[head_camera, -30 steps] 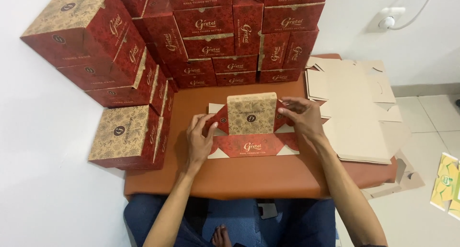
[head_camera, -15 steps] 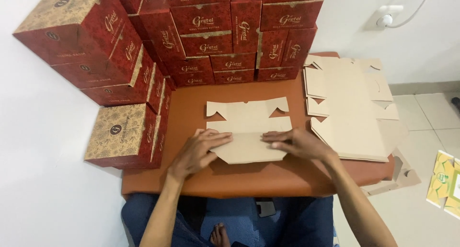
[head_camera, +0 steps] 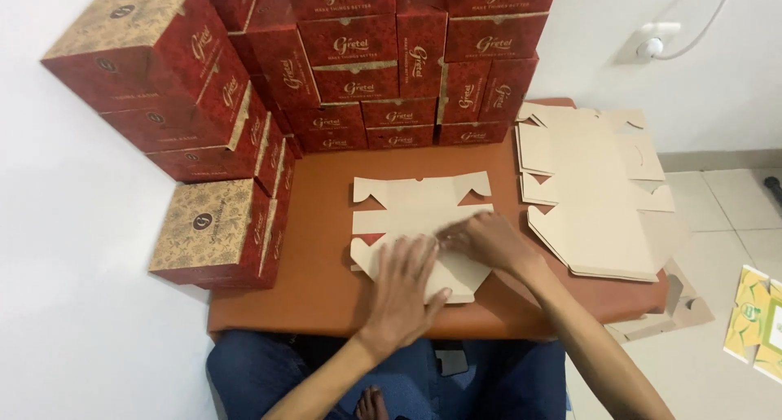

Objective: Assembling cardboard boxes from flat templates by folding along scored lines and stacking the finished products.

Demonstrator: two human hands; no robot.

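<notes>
Many red and gold folded boxes [head_camera: 358, 61] stand stacked along the far and left edges of the brown desk [head_camera: 318, 224], and a pile of flat unfolded blanks [head_camera: 595, 192] lies on its right part, partly over the edge. Between them, near the middle of the desk, lies the flat cardboard blank [head_camera: 419, 204], plain side up, with its long axis going left to right and its notched flaps pointing away from the person. Its near half is under both hands; its far half lies free, further from the person than the hands. The left hand [head_camera: 403, 285] rests flat with the fingers spread on the near left part of the blank, pressing down and grasping nothing. The right hand [head_camera: 485, 241] lies just beside it on the near right part, the fingers also stretched flat on the cardboard, not closed on any edge; it is blurred a little. Both hands touch the blank, and the left one is a little closer to the near edge of the desk. Compared with half a second ago, the hands have come closer together toward the middle of the blank, while the blank itself lies in nearly the same place. One second ago the blank was half raised with the printed side showing; now it lies flat.
</notes>
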